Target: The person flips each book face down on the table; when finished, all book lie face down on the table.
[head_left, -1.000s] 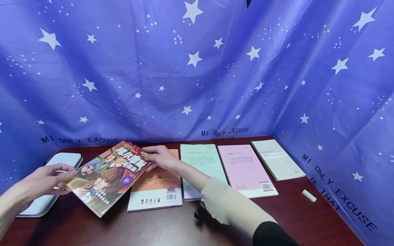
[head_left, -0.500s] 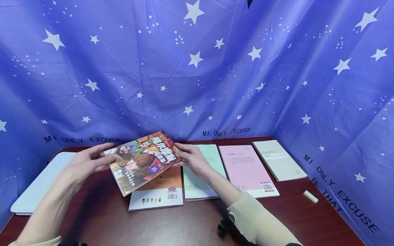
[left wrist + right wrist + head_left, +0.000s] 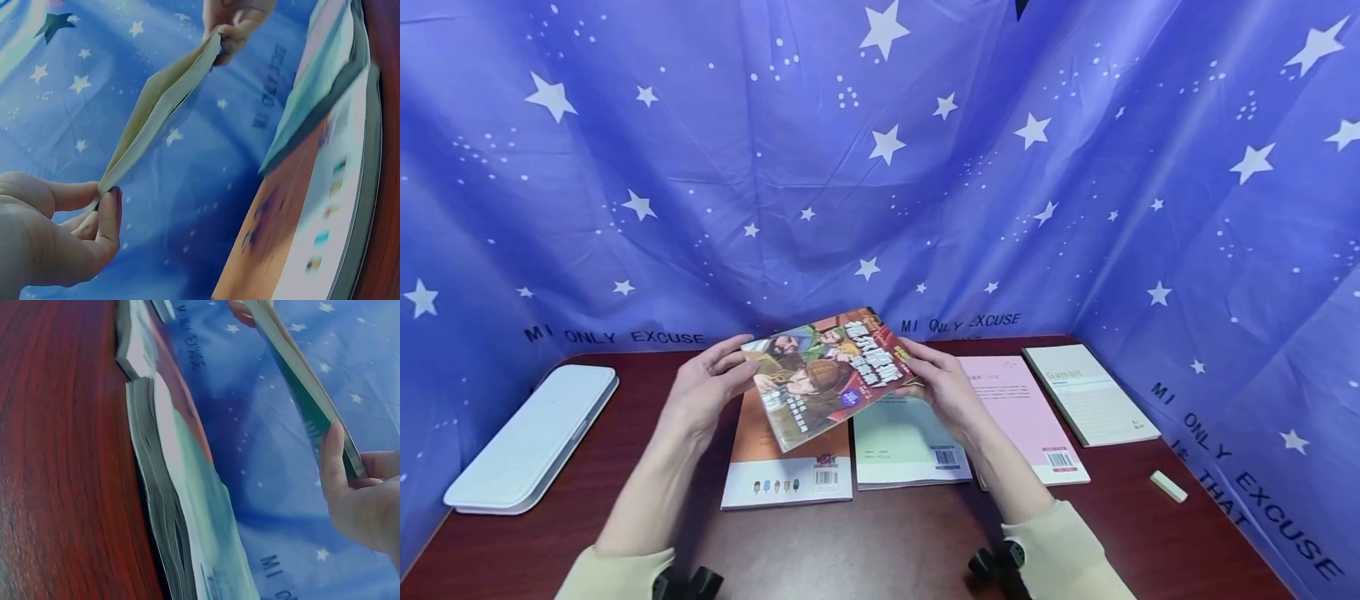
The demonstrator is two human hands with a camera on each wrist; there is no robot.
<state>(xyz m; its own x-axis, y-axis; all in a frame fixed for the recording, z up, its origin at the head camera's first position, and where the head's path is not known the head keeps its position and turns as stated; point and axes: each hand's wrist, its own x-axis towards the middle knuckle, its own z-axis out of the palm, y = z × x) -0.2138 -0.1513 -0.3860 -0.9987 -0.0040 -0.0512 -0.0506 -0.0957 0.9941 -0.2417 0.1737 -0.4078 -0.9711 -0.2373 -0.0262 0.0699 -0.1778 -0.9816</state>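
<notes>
A book (image 3: 820, 375) with an illustrated cover is held in the air, tilted, by both hands. My left hand (image 3: 707, 387) pinches its left edge between thumb and fingers; in the left wrist view the left hand (image 3: 69, 231) grips one end of the book (image 3: 150, 119). At the opposite edge my right hand (image 3: 943, 387) pinches it, and the right wrist view shows the right hand (image 3: 362, 494) with a finger on the book's green underside (image 3: 306, 406). Below the held book lie an orange book (image 3: 752, 450) and a mint-green book (image 3: 895, 454), both partly covered by it.
A pink book (image 3: 1022, 417) and a cream notebook (image 3: 1093, 396) lie to the right on the dark red table (image 3: 865, 550). Farther right is a small white eraser-like block (image 3: 1168, 486). A white case (image 3: 531, 442) lies at the left. Star-patterned cloth (image 3: 820, 167) hangs behind.
Both hands have carried the illustrated book to the right, from beside the white case to above the orange and mint-green books. The white case is now uncovered.
</notes>
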